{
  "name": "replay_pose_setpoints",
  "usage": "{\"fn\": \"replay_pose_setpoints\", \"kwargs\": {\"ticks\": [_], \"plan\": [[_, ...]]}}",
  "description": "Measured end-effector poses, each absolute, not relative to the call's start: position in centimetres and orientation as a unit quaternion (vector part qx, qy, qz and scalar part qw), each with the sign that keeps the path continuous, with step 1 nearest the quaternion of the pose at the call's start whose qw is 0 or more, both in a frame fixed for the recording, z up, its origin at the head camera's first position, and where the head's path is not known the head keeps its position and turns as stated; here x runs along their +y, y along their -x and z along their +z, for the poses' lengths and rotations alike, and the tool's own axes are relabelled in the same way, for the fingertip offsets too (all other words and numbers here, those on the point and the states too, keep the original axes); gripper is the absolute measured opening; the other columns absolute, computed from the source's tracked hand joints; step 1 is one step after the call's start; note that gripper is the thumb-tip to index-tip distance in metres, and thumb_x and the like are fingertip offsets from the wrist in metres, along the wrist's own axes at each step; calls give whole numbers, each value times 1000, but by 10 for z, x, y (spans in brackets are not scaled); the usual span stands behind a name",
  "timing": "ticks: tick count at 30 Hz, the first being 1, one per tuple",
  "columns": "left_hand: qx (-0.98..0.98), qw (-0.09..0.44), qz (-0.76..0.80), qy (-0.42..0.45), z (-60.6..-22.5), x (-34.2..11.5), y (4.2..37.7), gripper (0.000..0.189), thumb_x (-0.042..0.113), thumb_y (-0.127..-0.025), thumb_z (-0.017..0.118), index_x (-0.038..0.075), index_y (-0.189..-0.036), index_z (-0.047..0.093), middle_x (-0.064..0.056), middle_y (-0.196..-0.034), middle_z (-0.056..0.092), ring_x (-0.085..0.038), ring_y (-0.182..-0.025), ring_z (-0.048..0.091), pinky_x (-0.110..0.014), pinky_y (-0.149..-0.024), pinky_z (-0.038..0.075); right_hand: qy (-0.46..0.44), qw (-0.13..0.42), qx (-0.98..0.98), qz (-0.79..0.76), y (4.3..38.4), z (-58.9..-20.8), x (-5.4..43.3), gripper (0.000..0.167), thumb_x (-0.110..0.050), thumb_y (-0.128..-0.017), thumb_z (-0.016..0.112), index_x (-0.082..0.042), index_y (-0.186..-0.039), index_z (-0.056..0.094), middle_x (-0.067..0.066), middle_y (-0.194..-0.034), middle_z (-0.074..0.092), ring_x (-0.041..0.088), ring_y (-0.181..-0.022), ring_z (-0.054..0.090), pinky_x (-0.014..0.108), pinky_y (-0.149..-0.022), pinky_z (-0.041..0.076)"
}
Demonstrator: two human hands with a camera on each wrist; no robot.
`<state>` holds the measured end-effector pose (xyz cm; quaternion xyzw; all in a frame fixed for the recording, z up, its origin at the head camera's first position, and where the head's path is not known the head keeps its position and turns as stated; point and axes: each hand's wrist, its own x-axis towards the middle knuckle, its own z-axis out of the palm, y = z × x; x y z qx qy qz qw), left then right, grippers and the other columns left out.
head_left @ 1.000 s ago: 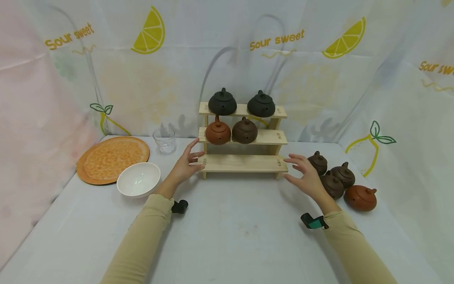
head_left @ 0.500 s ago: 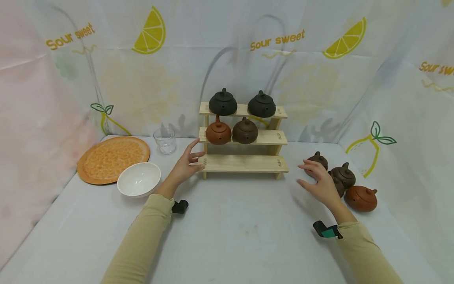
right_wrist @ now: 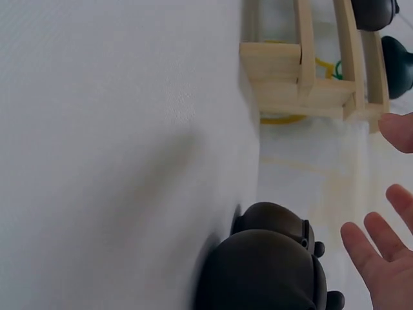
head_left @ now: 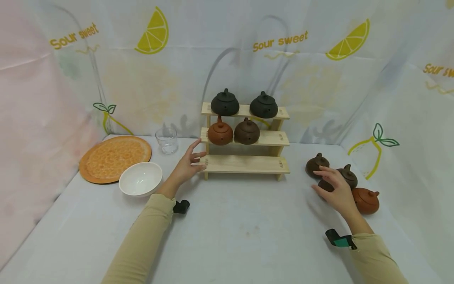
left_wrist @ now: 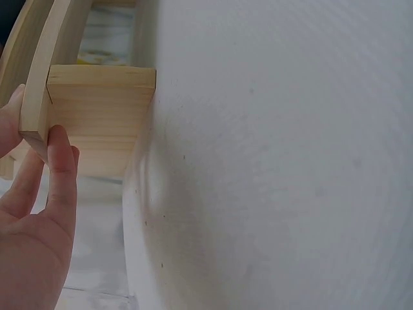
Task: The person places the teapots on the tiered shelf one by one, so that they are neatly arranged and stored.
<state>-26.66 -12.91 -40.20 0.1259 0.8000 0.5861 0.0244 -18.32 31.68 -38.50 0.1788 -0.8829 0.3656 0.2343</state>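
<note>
Since a second ago, the right hand [head_left: 338, 194] has swung away from the right end of the wooden stand [head_left: 244, 163] and out over the cluster of teapots, while the left hand [head_left: 184, 170] has stayed at the stand's left end.

Head view: the hands are well apart. The left is at the end of the lowest shelf; the right, thumb and fingers spread with nothing between them, partly hides the teapots on the table. One dark brown teapot [head_left: 315, 167] sits just beyond its fingertips, a second [head_left: 325, 185] shows behind the hand, a third [head_left: 349, 177] is to its right, and a reddish-brown teapot [head_left: 367, 201] rests nearest the person. On the stand, two black teapots [head_left: 225, 104] occupy the top shelf; a rust-coloured teapot [head_left: 220, 133] and a brown teapot [head_left: 247, 131] share the left part of the middle one. Left of the stand are a clear glass [head_left: 167, 141], a white bowl [head_left: 140, 179] and a round crust-patterned board [head_left: 115, 159].

Left wrist view: thumb and fingers pinch the end of a shelf from opposite sides.

Right wrist view: the fingers are parted, near two dark teapots but touching neither; the stand is farther off.
</note>
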Motion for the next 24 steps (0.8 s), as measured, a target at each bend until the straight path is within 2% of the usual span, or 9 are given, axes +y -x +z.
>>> {"fn": "replay_pose_setpoints", "kwargs": {"ticks": [4, 20, 22, 24], "plan": [[802, 24, 584, -126, -403, -129, 267, 88, -9, -84, 62, 27, -149, 15, -20, -134, 47, -42, -119, 41, -50, -93, 39, -170, 228, -883, 374, 180, -385, 321, 41, 15, -70, 72, 6, -109, 61, 22, -123, 49, -11, -111, 35, 3, -86, 30], [800, 22, 585, -130, -402, -130, 267, 89, -9, -83, 63, 26, -149, 15, -21, -133, 48, -43, -119, 42, -50, -93, 39, -108, 240, -898, 353, 169, -386, 343, 35, 2, -75, 74, 2, -108, 62, 20, -121, 52, -11, -112, 33, 7, -88, 24], [799, 21, 587, -131, -403, -130, 267, 89, -9, -83, 63, 26, -149, 15, -21, -133, 48, -43, -119, 42, -50, -93, 39, -98, 229, -901, 354, 168, -385, 345, 35, 1, -76, 74, 3, -109, 61, 21, -122, 50, -5, -117, 35, 6, -88, 24], [799, 21, 586, -130, -403, -129, 267, 89, -9, -83, 62, 26, -149, 15, -21, -133, 48, -43, -119, 42, -50, -93, 39, -85, 209, -908, 352, 167, -385, 348, 37, -2, -78, 73, 3, -112, 60, 21, -126, 48, 9, -123, 37, 10, -92, 25]]}}
